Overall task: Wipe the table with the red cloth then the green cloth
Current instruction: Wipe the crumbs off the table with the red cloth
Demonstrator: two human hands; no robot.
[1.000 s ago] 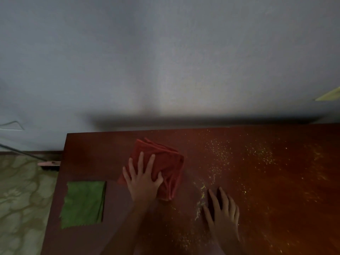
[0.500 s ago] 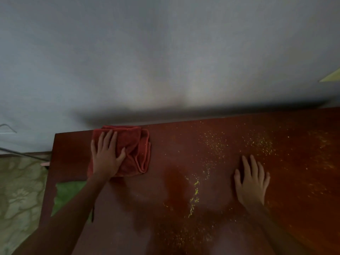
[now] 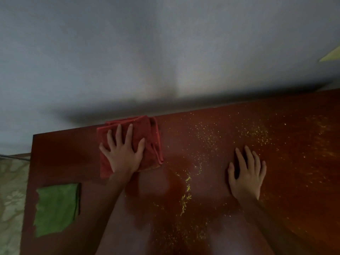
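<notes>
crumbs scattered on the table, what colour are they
Yellow crumbs, seen in the head view.

You are standing in what looks like a room of a home: a polished reddish-brown wooden table pushed with its far edge against a plain pale grey painted wall, and past its left edge a beige floral-patterned floor covering.

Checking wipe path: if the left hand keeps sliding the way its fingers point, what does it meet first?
The left hand points toward the table's far edge. Pressed on the red cloth, it meets only that edge, then likely the wall behind; that gap is unclear.
</notes>
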